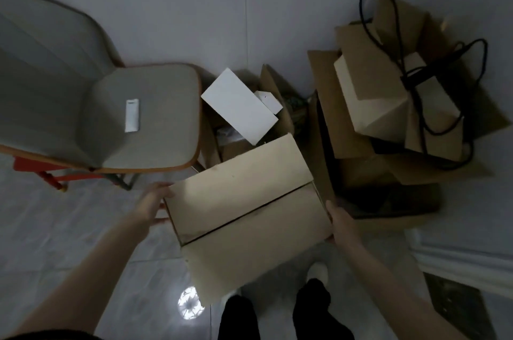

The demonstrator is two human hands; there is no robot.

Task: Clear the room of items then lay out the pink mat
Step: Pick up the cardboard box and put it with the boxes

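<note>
A closed brown cardboard box [244, 209] is held in front of me, above the tiled floor. My left hand [152, 206] grips its left side, fingers over the top edge and thumb lower down. My right hand [340, 224] holds its right side, fingers hidden under the box. The box tilts slightly, its near flap hanging toward my legs. No pink mat is in view.
A grey padded chair [138, 117] with a small white item [131, 115] on its seat stands at the left. Behind the held box lies an open box with a white carton [238, 105]. At the right, stacked cardboard boxes [388, 106] carry a black cable [416, 73]. Walls close behind.
</note>
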